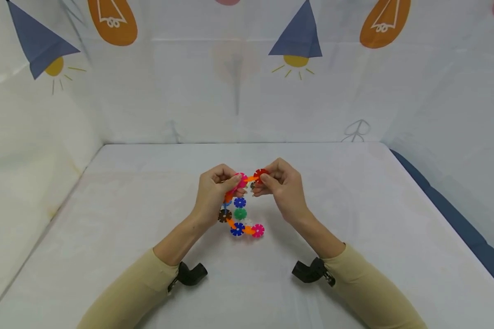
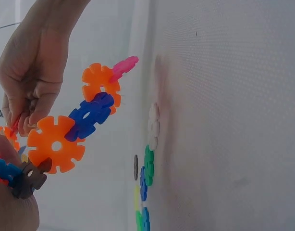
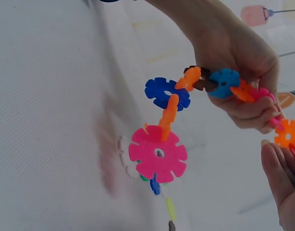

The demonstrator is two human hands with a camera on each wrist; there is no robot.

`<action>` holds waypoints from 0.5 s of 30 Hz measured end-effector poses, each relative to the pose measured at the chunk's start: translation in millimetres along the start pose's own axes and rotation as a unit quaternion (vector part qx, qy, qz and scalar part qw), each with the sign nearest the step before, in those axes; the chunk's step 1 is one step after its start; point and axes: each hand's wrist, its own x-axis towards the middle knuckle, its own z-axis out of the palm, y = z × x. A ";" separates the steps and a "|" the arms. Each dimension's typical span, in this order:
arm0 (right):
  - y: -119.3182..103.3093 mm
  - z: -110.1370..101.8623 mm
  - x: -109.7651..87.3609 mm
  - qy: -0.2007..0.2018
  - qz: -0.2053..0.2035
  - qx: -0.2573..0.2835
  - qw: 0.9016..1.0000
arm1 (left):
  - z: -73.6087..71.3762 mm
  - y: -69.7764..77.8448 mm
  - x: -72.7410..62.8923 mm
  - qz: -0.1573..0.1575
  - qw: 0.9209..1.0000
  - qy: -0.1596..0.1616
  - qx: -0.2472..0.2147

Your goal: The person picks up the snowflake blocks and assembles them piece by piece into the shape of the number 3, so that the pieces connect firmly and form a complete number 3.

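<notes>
My left hand pinches a pink notched plastic disc, part of a chain of interlocking snowflake discs. Opposite it, my right hand pinches a red disc between thumb and fingers. An orange disc sits between the pink and red ones and touches both. From the left hand the chain hangs down through a light blue disc, a brown disc, an orange disc and a dark blue disc. It ends past another orange disc in a pink disc.
Under the hands, loose discs lie on the white table, among them a blue one, a green one and a white one. A yellow disc shows beside them. White sheeting stands behind the table.
</notes>
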 end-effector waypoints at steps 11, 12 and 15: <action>1.1 -6.6 7.8 0.006 0.031 0.035 0.999 | -8.2 -1.1 9.3 -0.038 0.995 -0.065 -0.062; 1.8 -7.6 7.9 0.009 0.036 0.045 0.998 | -8.4 -1.8 9.8 -0.043 0.994 -0.071 -0.067; 3.4 -9.3 7.9 0.016 0.044 0.071 0.996 | -9.1 -4.3 11.2 -0.062 0.992 -0.082 -0.076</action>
